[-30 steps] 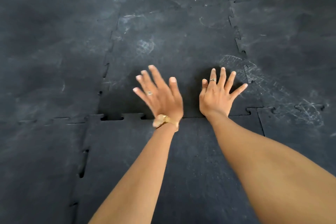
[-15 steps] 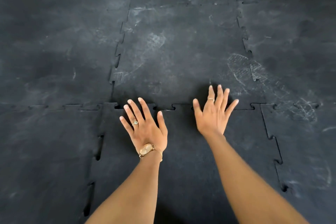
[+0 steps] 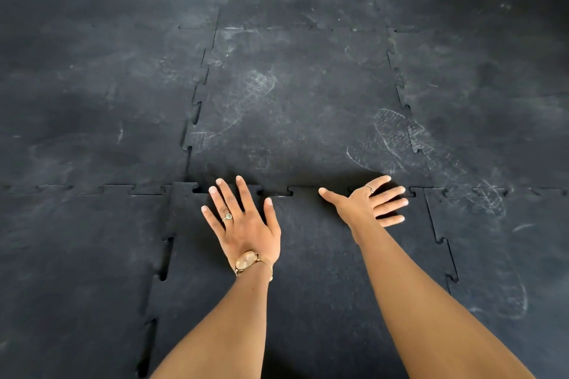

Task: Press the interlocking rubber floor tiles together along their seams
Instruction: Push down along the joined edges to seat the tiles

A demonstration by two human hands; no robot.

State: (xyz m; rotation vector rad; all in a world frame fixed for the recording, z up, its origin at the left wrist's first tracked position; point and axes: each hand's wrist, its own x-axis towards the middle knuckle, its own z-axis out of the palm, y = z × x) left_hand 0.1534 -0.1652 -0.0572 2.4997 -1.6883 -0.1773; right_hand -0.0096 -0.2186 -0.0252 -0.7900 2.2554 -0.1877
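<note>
Two flat hands at the tile seam

Both hands lie open on black rubber tiles (image 3: 292,108) that cover the floor, holding nothing. The left hand (image 3: 246,224) is spread wide, palm down, on the near tile (image 3: 308,271); its fingers point away from the person and the fingertips (image 3: 240,179) reach the cross seam (image 3: 277,192), which runs left to right just ahead of the hands. A ring (image 3: 228,217) sits on one finger and a gold watch (image 3: 248,261) on the wrist. The right hand (image 3: 366,203) is also open and flat, turned so its fingers fan out to the right along the same seam, with the thumb (image 3: 328,194) pointing left toward the other hand. It wears a ring too (image 3: 369,188). The two hands are near each other but apart, with bare tile between them.

The cross seam shows small dark gaps at its puzzle tabs, clearest between the hands and just left of the left hand. A left seam (image 3: 163,255) down the near tile's side gapes in several dark notches. A right seam (image 3: 443,243) looks tighter. Further seams run away from the person on either side of the far tile. Chalky shoe prints (image 3: 391,138) and pale scuffs mark the tiles, heaviest to the right beyond the right hand.
</note>
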